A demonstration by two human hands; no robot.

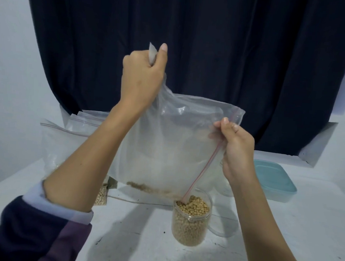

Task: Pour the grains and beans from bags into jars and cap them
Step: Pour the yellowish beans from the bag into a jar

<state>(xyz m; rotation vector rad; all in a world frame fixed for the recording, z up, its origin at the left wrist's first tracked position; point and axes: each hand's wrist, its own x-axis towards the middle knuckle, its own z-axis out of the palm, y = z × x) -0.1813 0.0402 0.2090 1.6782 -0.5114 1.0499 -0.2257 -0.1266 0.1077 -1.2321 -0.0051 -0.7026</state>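
Note:
A large clear zip bag [173,142] hangs tilted in the air, nearly empty, with a thin line of crumbs along its lower edge. My left hand [142,76] grips its raised bottom corner high up. My right hand [237,148] pinches the bag near its red zip strip. The low corner of the bag's mouth dips into an open clear jar [190,222] that is filled to the brim with pale round beans. The jar stands on the white table [282,228] without a cap.
More zip bags [70,132] lean at the back left, one with beans [101,196] at its bottom. A blue-lidded plastic box [273,181] sits at the right. A dark curtain [193,40] hangs behind the table.

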